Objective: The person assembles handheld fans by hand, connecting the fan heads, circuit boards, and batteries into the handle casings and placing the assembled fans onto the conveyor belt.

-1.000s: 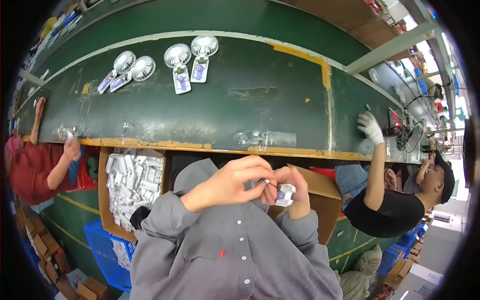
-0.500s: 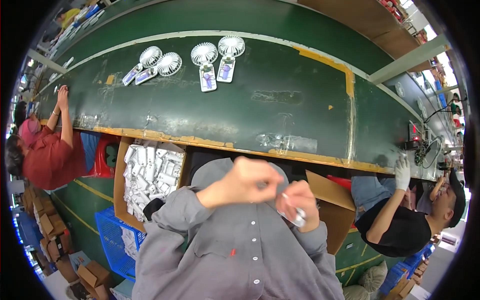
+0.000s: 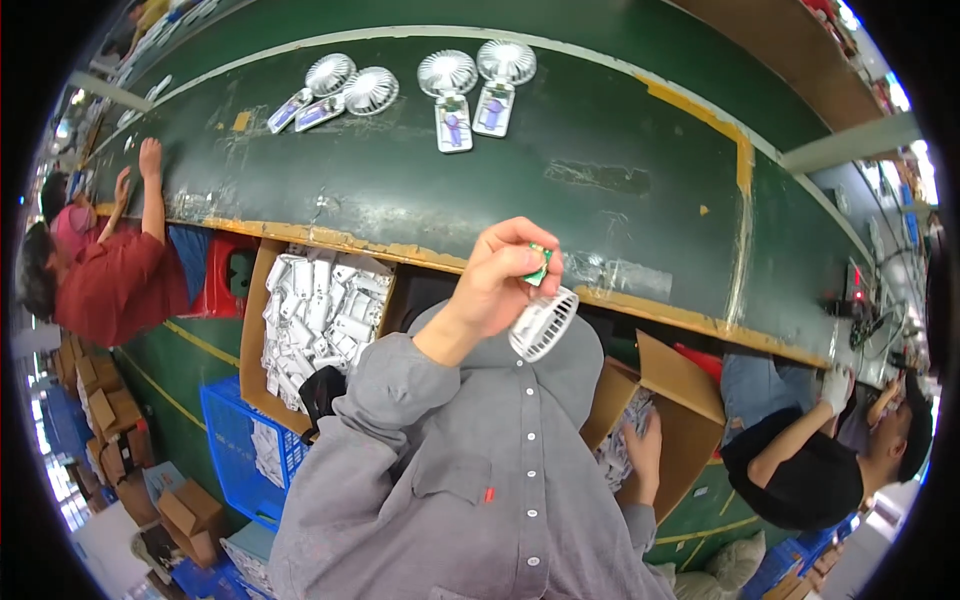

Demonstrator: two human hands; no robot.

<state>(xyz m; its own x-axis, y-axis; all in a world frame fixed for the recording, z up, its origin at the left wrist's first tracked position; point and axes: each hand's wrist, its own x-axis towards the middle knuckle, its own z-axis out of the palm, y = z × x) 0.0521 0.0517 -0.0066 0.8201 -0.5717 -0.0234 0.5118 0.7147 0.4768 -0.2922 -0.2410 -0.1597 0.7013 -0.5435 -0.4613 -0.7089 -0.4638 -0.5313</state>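
My left hand is raised over my lap near the bench edge, its fingers closed round a small green circuit board. A white slotted fan head hangs just below those fingers; wires or joints between the two are hidden. On my right side, my right hand reaches into an open cardboard box, its fingers apart over small pale parts. Several white handheld fans lie on the green bench, their handles open with purplish parts inside.
The green bench runs across in front of me. A cardboard box of white casings stands at my left, beside a blue plastic crate. One co-worker in red sits left; another in black sits right.
My two hands have come apart. The left has risen toward the bench with the board and fan head; the right has dropped into the right-hand box. My view has shifted slightly.
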